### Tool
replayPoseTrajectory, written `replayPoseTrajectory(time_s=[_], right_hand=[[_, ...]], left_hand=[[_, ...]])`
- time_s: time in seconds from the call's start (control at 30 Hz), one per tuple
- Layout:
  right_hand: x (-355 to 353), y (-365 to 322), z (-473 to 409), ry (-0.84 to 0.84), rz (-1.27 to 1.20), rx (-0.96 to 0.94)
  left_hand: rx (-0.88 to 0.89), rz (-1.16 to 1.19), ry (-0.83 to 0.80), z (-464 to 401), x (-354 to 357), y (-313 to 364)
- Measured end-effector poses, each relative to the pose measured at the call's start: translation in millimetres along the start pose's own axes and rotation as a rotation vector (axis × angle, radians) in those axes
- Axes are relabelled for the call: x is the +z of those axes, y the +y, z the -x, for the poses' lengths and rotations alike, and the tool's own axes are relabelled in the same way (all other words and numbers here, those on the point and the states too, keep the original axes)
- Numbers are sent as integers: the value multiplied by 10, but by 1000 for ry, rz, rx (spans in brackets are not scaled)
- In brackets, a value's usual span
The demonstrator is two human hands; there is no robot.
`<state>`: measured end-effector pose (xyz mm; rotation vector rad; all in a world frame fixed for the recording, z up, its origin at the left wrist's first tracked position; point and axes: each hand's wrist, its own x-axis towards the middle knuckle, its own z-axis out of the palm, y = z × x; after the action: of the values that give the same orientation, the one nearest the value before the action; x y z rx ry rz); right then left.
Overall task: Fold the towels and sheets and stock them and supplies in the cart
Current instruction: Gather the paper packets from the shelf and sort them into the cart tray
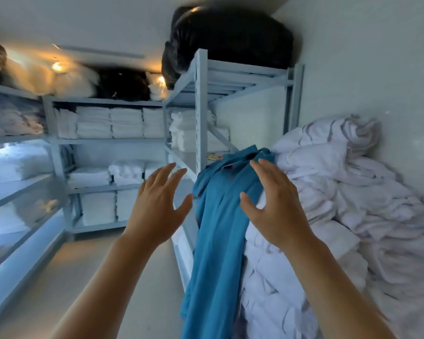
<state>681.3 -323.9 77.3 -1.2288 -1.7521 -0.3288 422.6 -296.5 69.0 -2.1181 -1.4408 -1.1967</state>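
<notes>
A blue cloth (218,236) hangs down the left side of a big heap of crumpled white linens (348,204) piled against the right wall. My left hand (157,204) is raised with fingers spread, just left of the blue cloth and not touching it. My right hand (277,206) is also spread open, hovering in front of the cloth's upper part and the edge of the heap. Neither hand holds anything. No cart is in view.
Grey metal shelving (201,113) runs along the left and back walls, stacked with folded white towels (126,123). Black bags (230,37) sit on the top shelves. A narrow strip of pale floor (108,265) lies between the shelves and the heap.
</notes>
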Motion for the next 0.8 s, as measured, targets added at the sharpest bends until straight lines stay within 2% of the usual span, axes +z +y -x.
replayPoseTrajectory(time_s=[0.23,0.43,0.8], right_hand=[[840,-500,-690,-18,-49,-139],[1612,-857,-1247,-20,-62,-214],[2569,-1340,-1903,-48,-150,-280]], left_hand=[[-78,-164,94,-266,-339,-1018],[-141,-283,107,-485,-521,-1861],[-197,-389,106,-753,-764,-2859]])
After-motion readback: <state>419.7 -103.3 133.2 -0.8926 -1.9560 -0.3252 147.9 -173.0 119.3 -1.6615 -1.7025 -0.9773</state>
